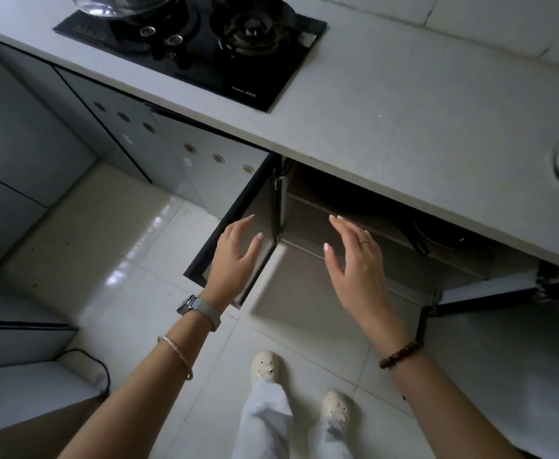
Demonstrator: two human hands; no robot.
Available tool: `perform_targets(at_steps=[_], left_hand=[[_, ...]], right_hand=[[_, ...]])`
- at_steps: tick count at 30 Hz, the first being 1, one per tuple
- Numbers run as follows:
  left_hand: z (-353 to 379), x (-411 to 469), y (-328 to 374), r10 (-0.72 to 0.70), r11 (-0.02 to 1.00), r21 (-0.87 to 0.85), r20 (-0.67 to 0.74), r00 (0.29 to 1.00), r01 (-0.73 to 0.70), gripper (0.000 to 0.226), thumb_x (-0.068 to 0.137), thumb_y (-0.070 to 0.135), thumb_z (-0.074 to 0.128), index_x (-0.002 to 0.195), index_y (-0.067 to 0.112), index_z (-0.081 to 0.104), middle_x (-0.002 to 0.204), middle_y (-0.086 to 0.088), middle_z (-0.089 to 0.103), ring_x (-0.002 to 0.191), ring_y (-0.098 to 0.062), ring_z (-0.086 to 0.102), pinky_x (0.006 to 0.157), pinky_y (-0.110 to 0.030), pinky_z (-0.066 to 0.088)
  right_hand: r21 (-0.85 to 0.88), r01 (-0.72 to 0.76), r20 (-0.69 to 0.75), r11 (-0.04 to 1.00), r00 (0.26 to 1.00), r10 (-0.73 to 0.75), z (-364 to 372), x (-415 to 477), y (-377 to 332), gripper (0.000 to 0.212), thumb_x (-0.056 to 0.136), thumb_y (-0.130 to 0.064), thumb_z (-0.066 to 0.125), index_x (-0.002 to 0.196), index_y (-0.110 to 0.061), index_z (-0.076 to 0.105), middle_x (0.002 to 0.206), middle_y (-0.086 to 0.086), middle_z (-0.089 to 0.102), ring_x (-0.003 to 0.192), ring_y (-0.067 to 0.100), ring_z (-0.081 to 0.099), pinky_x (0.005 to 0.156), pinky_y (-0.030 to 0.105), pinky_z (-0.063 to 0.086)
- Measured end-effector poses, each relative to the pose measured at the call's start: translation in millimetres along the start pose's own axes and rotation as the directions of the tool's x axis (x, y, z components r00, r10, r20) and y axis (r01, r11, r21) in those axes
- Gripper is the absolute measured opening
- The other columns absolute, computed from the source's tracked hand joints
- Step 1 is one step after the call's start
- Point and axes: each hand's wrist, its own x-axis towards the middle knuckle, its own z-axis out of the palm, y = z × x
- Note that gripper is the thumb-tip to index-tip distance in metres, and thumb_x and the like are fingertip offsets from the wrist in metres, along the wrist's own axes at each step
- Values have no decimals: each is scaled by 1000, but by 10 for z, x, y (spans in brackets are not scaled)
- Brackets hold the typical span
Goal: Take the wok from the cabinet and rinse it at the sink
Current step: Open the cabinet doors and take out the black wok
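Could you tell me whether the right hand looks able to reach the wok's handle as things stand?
Probably yes: the cabinet door stands open, the right hand hovers open before the opening, and nothing shows between it and the wok's handle.

A silver mesh-band watch [192, 308] and thin gold-toned chain [177, 354] circle the left wrist; brown wooden beads [400, 354] the right (a slim ring [363, 241] on the right hand [357, 260]). Pale trousers [265, 422], cream perforated clogs [265, 366].

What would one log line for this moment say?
stage: reach for wok | left hand: open, empty | right hand: open, empty | cabinet: open | wok: inside, untouched
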Motion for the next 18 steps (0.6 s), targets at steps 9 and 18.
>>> perform_targets(at_steps=[9, 18], left_hand=[[1137, -362, 497, 259, 922, 299, -2, 966, -246, 49, 95, 42, 44, 139, 21, 46, 144, 2, 46, 136, -16, 37, 114, -35, 26], [1974, -157, 468, 283, 929, 234, 54, 957, -288, 54, 93, 47, 36, 138, 19, 47, 143, 1, 47, 136, -16, 39, 112, -30, 25]], right_hand=[[-63, -102, -53, 993, 994, 98, -675, -484, 1121, 44, 95, -28, 51, 137, -15, 48, 136, 3, 53, 127, 19, 48, 106, 42, 40], [-96, -227, -105, 969, 970, 217, -571, -534, 2004, 42, 95, -27, 51, 134, -12, 49, 134, 5, 55, 125, 21, 50, 105, 40, 42]])
